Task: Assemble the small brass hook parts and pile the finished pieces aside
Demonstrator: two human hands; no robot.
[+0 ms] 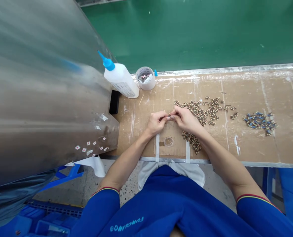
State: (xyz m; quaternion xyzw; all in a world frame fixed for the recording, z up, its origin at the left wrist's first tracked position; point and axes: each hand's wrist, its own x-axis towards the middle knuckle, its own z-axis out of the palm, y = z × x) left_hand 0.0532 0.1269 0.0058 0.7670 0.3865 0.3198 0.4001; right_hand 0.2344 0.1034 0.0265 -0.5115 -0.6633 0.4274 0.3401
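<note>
My left hand and my right hand meet over the cardboard-covered bench, fingertips pinched together on a tiny metal part between them. Just right of my right hand lies a spread pile of small brass-coloured parts, and a second small heap sits under my right wrist. Farther right is a cluster of blue-tipped parts. A small clear round dish is taped to the bench below my hands.
A white squeeze bottle with a blue nozzle and a tape roll holding scraps stand at the back left. A large shiny metal panel fills the left side. A green surface runs behind the bench. Blue crates sit on the floor.
</note>
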